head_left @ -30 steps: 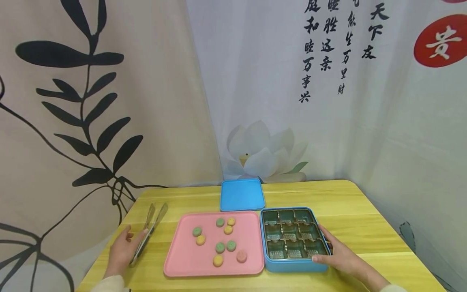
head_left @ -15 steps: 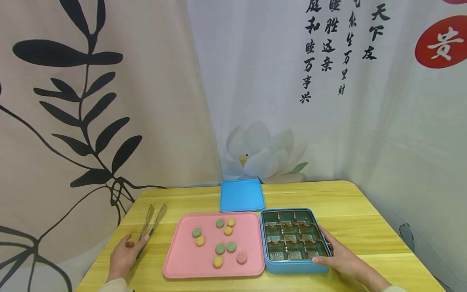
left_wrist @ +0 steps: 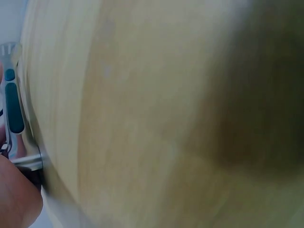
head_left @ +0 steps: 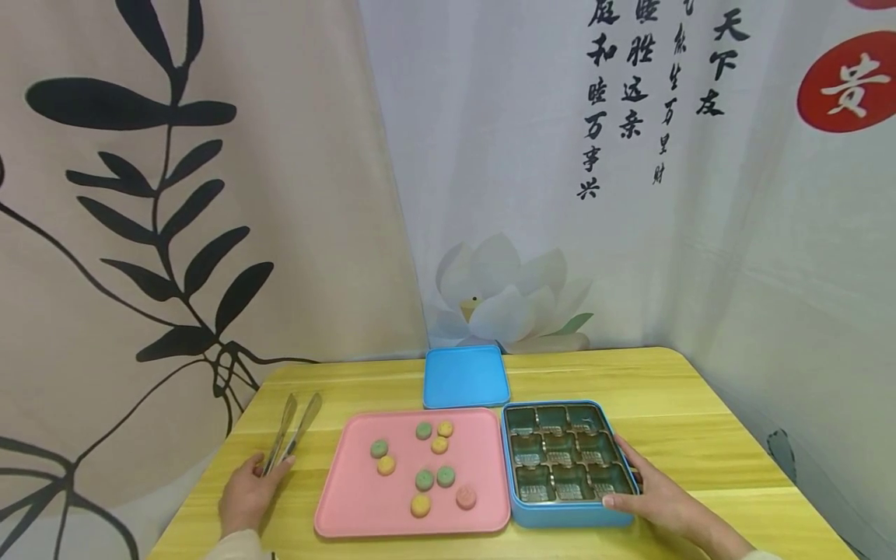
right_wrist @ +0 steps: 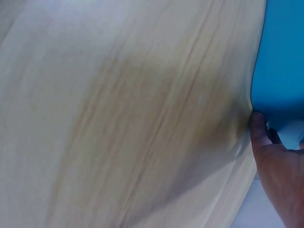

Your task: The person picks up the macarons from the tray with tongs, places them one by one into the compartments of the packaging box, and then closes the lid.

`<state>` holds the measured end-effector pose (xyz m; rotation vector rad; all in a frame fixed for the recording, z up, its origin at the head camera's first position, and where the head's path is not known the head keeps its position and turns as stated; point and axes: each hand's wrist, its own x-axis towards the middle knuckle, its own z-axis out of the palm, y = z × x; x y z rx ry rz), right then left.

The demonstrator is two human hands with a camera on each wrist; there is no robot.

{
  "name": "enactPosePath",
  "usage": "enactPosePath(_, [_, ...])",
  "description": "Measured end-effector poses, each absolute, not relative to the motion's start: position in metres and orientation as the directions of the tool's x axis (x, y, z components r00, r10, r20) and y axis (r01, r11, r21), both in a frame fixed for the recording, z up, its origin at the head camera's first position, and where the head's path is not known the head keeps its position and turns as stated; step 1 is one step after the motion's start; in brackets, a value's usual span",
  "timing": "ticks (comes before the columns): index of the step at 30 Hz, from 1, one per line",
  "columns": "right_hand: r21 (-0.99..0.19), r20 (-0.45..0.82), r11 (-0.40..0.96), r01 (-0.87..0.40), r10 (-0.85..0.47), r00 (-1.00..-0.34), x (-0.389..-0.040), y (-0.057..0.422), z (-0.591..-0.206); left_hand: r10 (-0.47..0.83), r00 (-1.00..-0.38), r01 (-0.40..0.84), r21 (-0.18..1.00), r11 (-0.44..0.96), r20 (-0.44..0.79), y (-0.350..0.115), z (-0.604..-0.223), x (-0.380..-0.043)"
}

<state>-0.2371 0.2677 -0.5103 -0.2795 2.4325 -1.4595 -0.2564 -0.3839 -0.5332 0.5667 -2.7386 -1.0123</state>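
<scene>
Near the left edge of the table (head_left: 707,443), the left hand (head_left: 247,498) pinches the tongs (head_left: 308,414) in a narrow grip low on the arms, thumb on the side nearer the pink tray (head_left: 360,509); the tips stand apart and point to the table's far edge, a hold that likely leaves the arms free to squeeze. The right hand (head_left: 658,494) grips the near right corner of the blue box (head_left: 560,516), thumb on the near wall and fingers along the right wall, presumably to keep it from sliding. The box and tray sit side by side by the table's near edge, within easy reach; whether they touch I cannot tell. On the tray, green rounds (head_left: 424,480), yellow rounds (head_left: 421,505) and one pink round (head_left: 465,497) lie scattered, mostly towards its right edge. The shallow blue lid (head_left: 467,377) lies by the table's far edge, probably put there to be out of the way
</scene>
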Motion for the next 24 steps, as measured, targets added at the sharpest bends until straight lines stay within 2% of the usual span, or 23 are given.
enactPosePath(12, [-0.901,-0.139,0.433,-0.026,-0.345,-0.928,-0.2376,0.2684,-0.5104,-0.449,-0.892,-0.321,0.629,0.708,0.05,-0.3819,-0.5378,-0.2562])
enactPosePath(24, [-0.892,-0.152,0.452,-0.008,-0.318,-0.936,-0.2367,0.2669,-0.5089,-0.393,-0.911,-0.24,0.611,0.755,0.128,-0.3864,-0.534,-0.2555])
